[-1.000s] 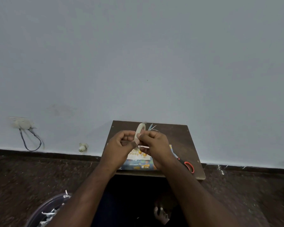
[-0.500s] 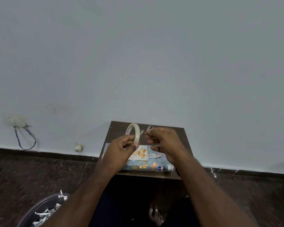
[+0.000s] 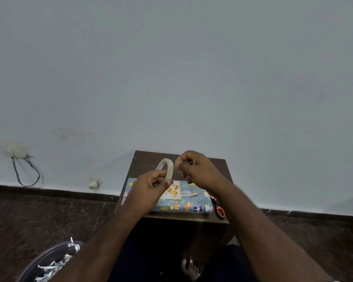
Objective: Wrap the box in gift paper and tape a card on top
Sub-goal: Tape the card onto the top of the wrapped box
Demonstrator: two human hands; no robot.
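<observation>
A box wrapped in blue animal-print paper (image 3: 190, 203) lies on a small dark wooden table (image 3: 149, 159). On top of the box rests a white card with orange balloons (image 3: 174, 192). Above the box, my left hand (image 3: 149, 190) grips a roll of clear tape (image 3: 166, 166) by its lower rim. My right hand (image 3: 196, 169) pinches the free end of the tape just right of the roll; the strip itself is barely visible.
Orange-handled scissors (image 3: 219, 209) lie on the table right of the box. A bin with paper scraps (image 3: 51, 263) stands on the floor at lower left. The wall holds a socket with a cable (image 3: 18, 151). My foot (image 3: 190, 268) shows under the table.
The roll has risen and turned so its ring faces me. My hands have drawn slightly apart, the right one moving up and right with the tape end. The card and box are more exposed.
</observation>
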